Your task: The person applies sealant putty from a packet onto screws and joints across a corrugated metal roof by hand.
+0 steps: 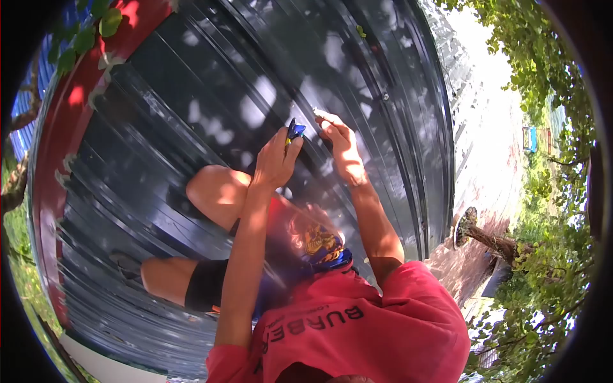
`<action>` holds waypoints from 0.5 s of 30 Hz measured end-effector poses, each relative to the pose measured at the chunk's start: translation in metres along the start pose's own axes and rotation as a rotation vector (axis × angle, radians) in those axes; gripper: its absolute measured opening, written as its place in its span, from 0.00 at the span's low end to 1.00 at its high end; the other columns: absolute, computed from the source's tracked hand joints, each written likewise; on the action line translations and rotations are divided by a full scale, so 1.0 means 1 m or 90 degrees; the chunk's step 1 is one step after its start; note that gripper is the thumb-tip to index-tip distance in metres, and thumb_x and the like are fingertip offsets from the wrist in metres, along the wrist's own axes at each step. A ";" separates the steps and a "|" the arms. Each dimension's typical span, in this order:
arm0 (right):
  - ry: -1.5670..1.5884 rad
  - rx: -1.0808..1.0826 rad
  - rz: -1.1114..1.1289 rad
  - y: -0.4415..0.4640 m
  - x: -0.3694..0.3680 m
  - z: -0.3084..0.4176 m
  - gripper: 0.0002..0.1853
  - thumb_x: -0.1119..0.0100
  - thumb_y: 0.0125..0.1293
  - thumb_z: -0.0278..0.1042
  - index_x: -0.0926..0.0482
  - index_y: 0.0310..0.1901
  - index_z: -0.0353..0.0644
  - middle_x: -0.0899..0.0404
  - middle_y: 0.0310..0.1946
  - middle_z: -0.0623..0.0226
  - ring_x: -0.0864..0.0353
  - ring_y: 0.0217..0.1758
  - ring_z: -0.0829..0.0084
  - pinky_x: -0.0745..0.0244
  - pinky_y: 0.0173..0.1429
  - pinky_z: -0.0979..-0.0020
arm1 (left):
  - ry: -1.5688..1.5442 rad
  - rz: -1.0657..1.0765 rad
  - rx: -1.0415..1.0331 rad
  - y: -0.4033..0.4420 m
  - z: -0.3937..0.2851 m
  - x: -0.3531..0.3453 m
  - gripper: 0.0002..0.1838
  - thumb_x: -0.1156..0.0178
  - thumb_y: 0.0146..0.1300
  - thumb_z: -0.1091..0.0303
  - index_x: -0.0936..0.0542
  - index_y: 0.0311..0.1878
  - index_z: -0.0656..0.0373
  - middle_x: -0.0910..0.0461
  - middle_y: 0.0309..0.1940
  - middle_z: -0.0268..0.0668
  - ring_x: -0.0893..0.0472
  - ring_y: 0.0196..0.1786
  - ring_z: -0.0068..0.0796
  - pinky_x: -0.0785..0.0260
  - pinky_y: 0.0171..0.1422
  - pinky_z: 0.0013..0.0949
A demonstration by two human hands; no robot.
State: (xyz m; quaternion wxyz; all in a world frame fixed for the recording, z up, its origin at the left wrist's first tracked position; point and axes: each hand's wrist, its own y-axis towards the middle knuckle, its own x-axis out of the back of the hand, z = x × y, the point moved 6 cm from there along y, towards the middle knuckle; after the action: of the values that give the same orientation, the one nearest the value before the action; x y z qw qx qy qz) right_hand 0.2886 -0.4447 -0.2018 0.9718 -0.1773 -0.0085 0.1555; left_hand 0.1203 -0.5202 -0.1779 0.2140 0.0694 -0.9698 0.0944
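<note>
Left hand (273,161) grips blue item (297,130); right hand (345,145) pinches pale bit (316,112). Likely fine handling; next move needs steady fingers.

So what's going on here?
A person is crouched or sitting on dark, ribbed metal sheeting, in dappled shade. Their left hand holds a small blue item, possibly a packet or tool. Their right hand is raised beside it, fingertips pinched together around a tiny item that is too small to identify. The two hands are close but apart, just above the sheeting.
</note>
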 end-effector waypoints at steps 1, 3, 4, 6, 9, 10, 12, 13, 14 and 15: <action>0.008 -0.028 -0.029 -0.002 -0.003 0.005 0.21 0.41 0.74 0.36 0.20 0.66 0.41 0.17 0.48 0.69 0.21 0.53 0.77 0.28 0.61 0.69 | 0.002 -0.016 -0.008 -0.001 0.000 0.001 0.18 0.49 0.79 0.55 0.28 0.44 0.63 0.21 0.38 0.56 0.22 0.43 0.66 0.31 0.45 0.59; 0.027 -0.039 -0.029 -0.008 -0.014 0.015 0.33 0.35 0.71 0.34 0.33 0.76 0.40 0.19 0.42 0.70 0.20 0.46 0.79 0.25 0.52 0.72 | 0.008 -0.044 -0.026 0.001 0.001 0.002 0.18 0.50 0.79 0.55 0.29 0.43 0.64 0.23 0.38 0.56 0.23 0.43 0.66 0.32 0.45 0.59; 0.011 -0.014 -0.011 -0.014 -0.021 0.017 0.37 0.34 0.70 0.33 0.37 0.78 0.40 0.19 0.42 0.69 0.20 0.44 0.79 0.24 0.51 0.73 | 0.024 -0.036 0.001 0.002 0.006 0.001 0.16 0.49 0.79 0.58 0.28 0.43 0.64 0.22 0.38 0.56 0.23 0.43 0.66 0.32 0.46 0.58; 0.015 -0.024 0.007 -0.021 -0.033 0.020 0.47 0.31 0.66 0.25 0.48 0.81 0.39 0.20 0.42 0.64 0.20 0.42 0.79 0.23 0.45 0.76 | 0.003 -0.030 0.017 0.002 0.009 0.000 0.15 0.49 0.78 0.59 0.27 0.44 0.64 0.22 0.40 0.56 0.22 0.44 0.66 0.31 0.48 0.56; 0.093 0.013 0.001 -0.017 -0.037 -0.001 0.47 0.33 0.67 0.22 0.51 0.82 0.40 0.19 0.43 0.62 0.19 0.42 0.78 0.22 0.44 0.75 | 0.005 -0.023 -0.006 0.002 0.012 0.000 0.13 0.48 0.77 0.62 0.25 0.47 0.65 0.21 0.41 0.56 0.22 0.45 0.65 0.29 0.50 0.55; 0.118 0.018 -0.015 -0.017 -0.037 -0.003 0.48 0.37 0.67 0.18 0.55 0.83 0.41 0.19 0.44 0.60 0.18 0.42 0.75 0.20 0.43 0.74 | 0.011 -0.020 -0.022 0.001 0.013 -0.001 0.13 0.48 0.77 0.63 0.24 0.49 0.65 0.20 0.41 0.56 0.22 0.46 0.65 0.29 0.50 0.55; 0.135 0.042 -0.011 -0.015 -0.036 -0.002 0.49 0.39 0.66 0.16 0.57 0.83 0.42 0.18 0.43 0.59 0.17 0.41 0.74 0.18 0.44 0.72 | -0.042 -0.026 -0.049 0.002 0.027 -0.006 0.13 0.49 0.77 0.64 0.24 0.51 0.66 0.20 0.41 0.57 0.21 0.46 0.65 0.29 0.51 0.54; 0.144 0.054 -0.009 -0.013 -0.036 -0.003 0.50 0.40 0.66 0.15 0.58 0.84 0.43 0.18 0.43 0.58 0.16 0.41 0.74 0.17 0.45 0.71 | -0.069 -0.029 -0.064 0.002 0.032 -0.010 0.13 0.49 0.77 0.65 0.24 0.53 0.66 0.20 0.41 0.58 0.21 0.46 0.65 0.29 0.51 0.54; 0.153 0.058 -0.006 -0.008 -0.033 -0.009 0.50 0.40 0.66 0.14 0.58 0.84 0.42 0.17 0.42 0.58 0.16 0.40 0.73 0.17 0.44 0.70 | -0.086 -0.021 -0.057 0.002 0.040 -0.015 0.13 0.50 0.77 0.65 0.24 0.53 0.66 0.20 0.40 0.58 0.21 0.46 0.65 0.29 0.51 0.54; 0.161 0.062 -0.002 -0.003 -0.032 -0.009 0.49 0.41 0.66 0.14 0.58 0.83 0.41 0.17 0.41 0.57 0.16 0.39 0.73 0.16 0.44 0.69 | -0.102 -0.014 -0.051 0.004 0.037 -0.016 0.14 0.50 0.78 0.66 0.24 0.54 0.67 0.19 0.40 0.59 0.20 0.46 0.65 0.29 0.51 0.53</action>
State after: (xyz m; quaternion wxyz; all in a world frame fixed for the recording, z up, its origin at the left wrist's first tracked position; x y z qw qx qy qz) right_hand 0.2596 -0.4601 -0.2081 0.9728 -0.1479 0.1217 0.1304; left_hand 0.1189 -0.5231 -0.2186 0.1396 0.0786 -0.9859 0.0477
